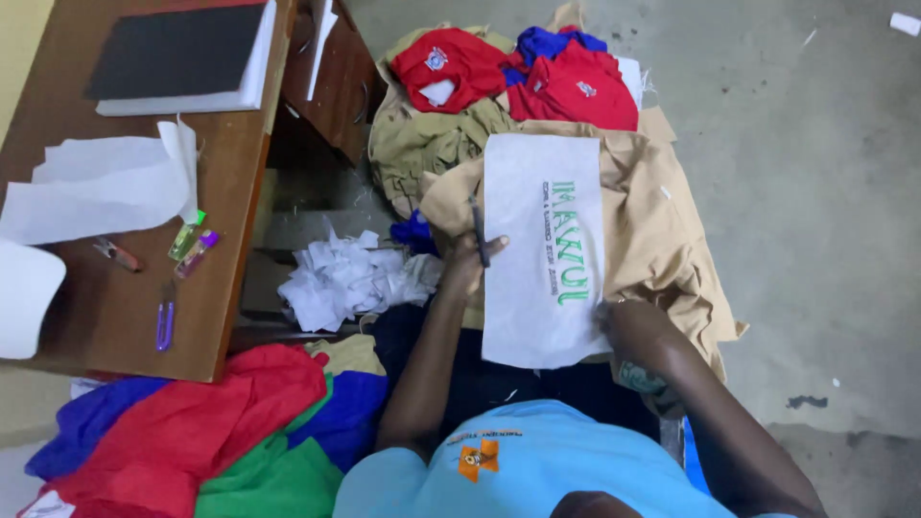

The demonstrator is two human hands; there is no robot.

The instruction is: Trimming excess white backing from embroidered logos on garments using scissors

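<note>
A white backing sheet with green embroidered lettering lies on a tan garment spread over my lap. My left hand rests at the sheet's left edge and holds a thin dark tool, its tip pointing away from me; whether it is a pen or small snips I cannot tell. My right hand grips the sheet's near right corner together with the tan cloth beneath it.
A wooden desk on the left carries a dark book, white paper sheets, two small bottles and purple snips. White scraps are piled beside it. Red and blue shirts lie beyond the tan garment, coloured cloth at near left, and concrete floor on the right.
</note>
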